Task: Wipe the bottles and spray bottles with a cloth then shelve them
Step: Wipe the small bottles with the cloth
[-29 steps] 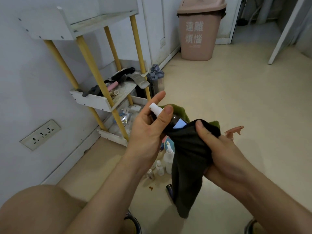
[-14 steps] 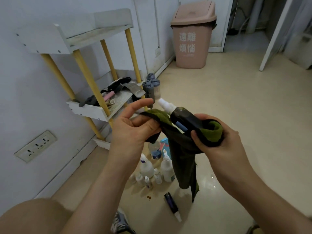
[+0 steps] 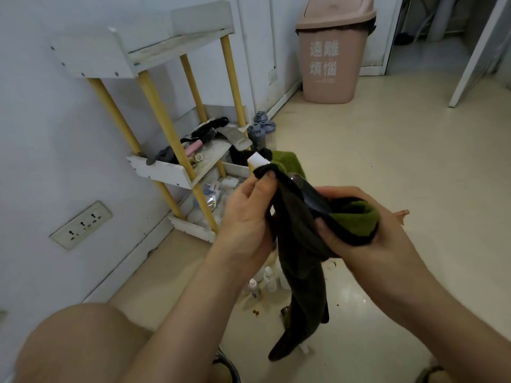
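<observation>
Grip, left hand: left hand (image 3: 249, 214), mid-frame, pinches a fold of the cloth (image 3: 301, 258) between thumb and fingers, tight against the neck of the spray bottle (image 3: 312, 194), just under its white cap (image 3: 258, 160).
Grip, right hand: right hand (image 3: 367, 230), right of centre, grasps the bottle's lower end through the cloth, fingers curled round it and thumb pressing on the dark fabric.
Spray bottle: held in the air between both hands, tilted, cap toward the upper left.
Cloth: dark on one face, green on the other; wrapped round the bottle, with a long tail hanging to the lower centre of the frame.
Hidden: only the cap and a strip of dark body show; the bottle's base and any label are under the cloth.
Floor bottles: small white bottles (image 3: 269, 280) stand on the floor below the hands, partly behind the left wrist and the hanging cloth; their number cannot be told.
Shelf: white rack (image 3: 166, 170) with yellow legs, left of centre against the wall; the middle tier holds dark and pink oddments that are hard to identify, and the bottom tier holds pale, blurred clutter.
Cut off: a pinkish piece (image 3: 402, 214) pokes out past the right hand, too little to name; a knee (image 3: 83, 344) at lower left runs off the frame.
Background: pink bin (image 3: 329, 59) at top, right of centre, its lid clipped by the frame edge.
</observation>
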